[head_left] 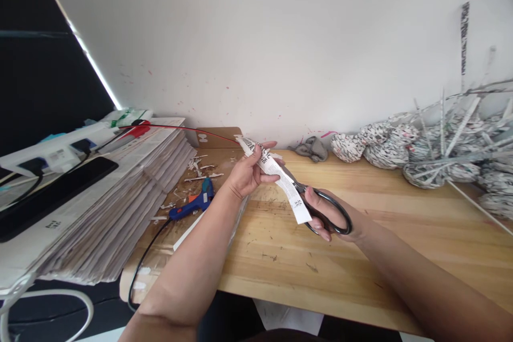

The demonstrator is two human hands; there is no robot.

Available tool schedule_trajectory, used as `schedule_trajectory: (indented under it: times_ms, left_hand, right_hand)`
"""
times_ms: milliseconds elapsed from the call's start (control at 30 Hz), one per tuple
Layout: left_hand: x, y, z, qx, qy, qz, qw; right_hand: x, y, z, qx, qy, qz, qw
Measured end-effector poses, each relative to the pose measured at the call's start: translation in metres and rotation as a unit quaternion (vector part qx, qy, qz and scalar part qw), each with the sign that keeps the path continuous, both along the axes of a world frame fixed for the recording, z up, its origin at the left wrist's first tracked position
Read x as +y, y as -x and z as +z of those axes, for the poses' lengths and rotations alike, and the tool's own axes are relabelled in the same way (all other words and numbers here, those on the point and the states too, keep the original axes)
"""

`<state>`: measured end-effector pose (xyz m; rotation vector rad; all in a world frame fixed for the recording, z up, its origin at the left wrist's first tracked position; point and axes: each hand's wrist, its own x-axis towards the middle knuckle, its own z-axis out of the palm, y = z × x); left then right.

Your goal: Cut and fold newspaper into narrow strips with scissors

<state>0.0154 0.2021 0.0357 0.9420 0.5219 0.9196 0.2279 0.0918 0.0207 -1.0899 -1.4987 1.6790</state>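
Note:
A strip of printed newspaper [287, 186] hangs slantwise over the middle of the table. My left hand [250, 172] pinches its upper part between thumb and fingers. Black-handled scissors [339, 214] are in my right hand [320, 208], with the thumb and fingers in the loops. Their blades lie behind and along the strip, partly hidden by it. The strip's lower end reaches down in front of the scissors' pivot and handle.
A blue glue gun [194, 206] lies on cardboard [218, 157] with paper scraps at the left. Beyond it stands a tall newspaper stack [132, 214] bearing a power strip [60, 149]. Bundles of twisted paper [388, 144] and a grey cloth [312, 148] line the wall.

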Motion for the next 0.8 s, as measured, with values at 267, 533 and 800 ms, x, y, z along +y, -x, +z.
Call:
schedule_trajectory:
  times_ms: [267,533,800]
  left_hand:
    - [0.001,0.002,-0.002,-0.023,-0.015,-0.006,1.000]
    - [0.010,0.003,0.003,-0.044,0.052,0.142,0.988]
    - [0.008,0.003,0.009,0.000,0.031,0.172,0.985]
  right_hand:
    - [-0.003,0.004,0.016,-0.063,0.005,-0.040,0.997]
    - [0.002,-0.004,0.016,-0.119,0.012,-0.008,0.993]
    - [0.000,0.001,0.013,-0.116,0.014,0.002,0.993]
